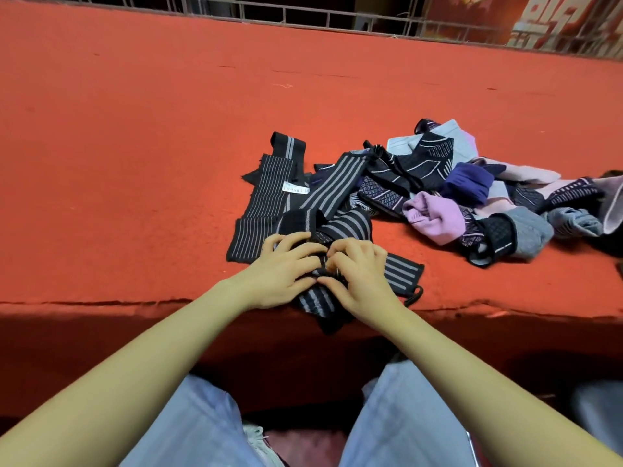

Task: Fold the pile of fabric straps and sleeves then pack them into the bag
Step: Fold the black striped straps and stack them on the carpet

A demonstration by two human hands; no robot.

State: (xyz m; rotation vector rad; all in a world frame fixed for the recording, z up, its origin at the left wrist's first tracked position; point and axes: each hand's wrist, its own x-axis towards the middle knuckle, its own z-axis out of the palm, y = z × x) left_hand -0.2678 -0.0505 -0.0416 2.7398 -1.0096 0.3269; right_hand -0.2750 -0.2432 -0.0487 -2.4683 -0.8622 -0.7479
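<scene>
Black elastic with grey stripes is what we work on: the striped strap (403, 273) lies at the near edge of the red table (135, 163), one end drooping over that edge toward our lap. Our left hand (281, 267) and right hand (359, 274) sit close together on it, thumbs nearly touching, fingers curled and pinching the bunched middle of the strap. Just beyond the strap, farther onto the table, lies a jumble of other black striped bands (266, 197), one carrying a small white label (296, 188); they overlap one another and the strap we hold. Beyond the strap and off to its right spreads the pile of sleeves (472, 193), a tangle of black patterned, lilac, pale pink, navy and grey pieces, touching the striped bands on its near side. Under the strap's hanging end we see our pale blue trousers (397, 416). Far past the strap, a metal railing (303, 15) runs along the table's back edge
</scene>
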